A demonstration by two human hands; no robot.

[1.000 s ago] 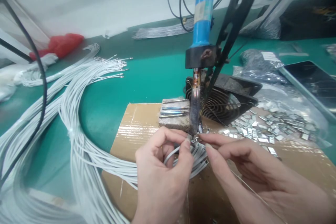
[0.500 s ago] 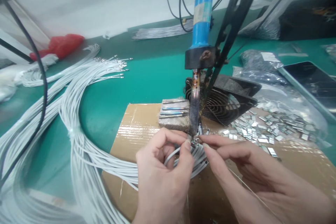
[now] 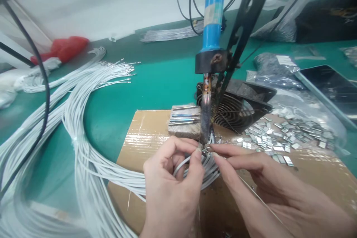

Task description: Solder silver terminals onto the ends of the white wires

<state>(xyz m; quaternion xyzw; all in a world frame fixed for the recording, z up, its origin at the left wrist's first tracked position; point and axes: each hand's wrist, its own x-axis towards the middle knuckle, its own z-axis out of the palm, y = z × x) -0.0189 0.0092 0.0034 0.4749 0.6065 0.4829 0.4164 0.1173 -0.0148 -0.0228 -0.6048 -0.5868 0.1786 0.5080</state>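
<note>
My left hand point(image 3: 174, 186) is closed in a pinch on a white cable point(image 3: 182, 165), its end held just under the soldering iron's dark tip. From the right, my right hand point(image 3: 256, 174) pinches thumb and forefinger together at the same spot. A thin solder wire point(image 3: 259, 197) trails from it toward the lower right. The blue-handled soldering iron point(image 3: 213, 26) points straight down in a black bracket point(image 3: 251, 11). Behind the fingers lies a bundle of white cable ends point(image 3: 210, 173). The small joint between the fingertips is mostly hidden.
A cardboard sheet point(image 3: 136, 141) lies under the work. On it are a block with metal rods point(image 3: 184, 128), a black fan point(image 3: 234, 108) and scattered small metal plates point(image 3: 262, 139). Long white cables point(image 3: 80, 119) curve across the left. A phone point(image 3: 329, 85) lies on plastic bags at right.
My right hand has shifted very slightly left, and the iron appears a little further left in view. Both hands keep their pinch under the tip.
</note>
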